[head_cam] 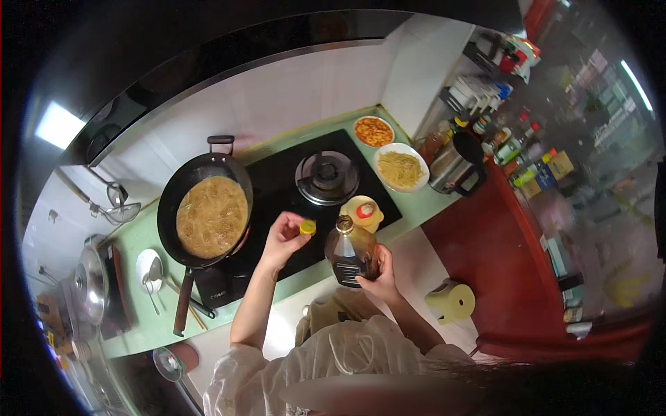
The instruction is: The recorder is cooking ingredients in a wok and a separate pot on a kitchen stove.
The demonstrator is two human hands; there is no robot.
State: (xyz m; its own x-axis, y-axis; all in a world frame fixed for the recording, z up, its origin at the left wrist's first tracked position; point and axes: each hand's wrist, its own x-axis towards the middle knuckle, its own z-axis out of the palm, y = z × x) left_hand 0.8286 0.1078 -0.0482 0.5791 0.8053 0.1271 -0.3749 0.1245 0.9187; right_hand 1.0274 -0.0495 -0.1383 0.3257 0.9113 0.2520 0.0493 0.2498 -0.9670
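Between the fingertips of my left hand (283,239) is a yellow screw cap (307,227), held above the front of the black cooktop (276,203). My right hand (382,273) grips a large bottle of dark liquid (353,255) by its lower side. The bottle's mouth is uncapped and faces up toward me. Just beyond it, a cream-coloured bowl (375,221) with a red-and-white item in it is partly hidden by the bottle. On the left burner sits a black wok (166,218) holding bubbling brown broth (212,216).
The right burner (328,174) carries no pot. Behind it stand a bowl of reddish food (373,131) and a white bowl of pale shreds (400,166), beside a steel kettle (450,164). The wok's handle (183,307) juts over the counter front, near a spoon plate (145,262).
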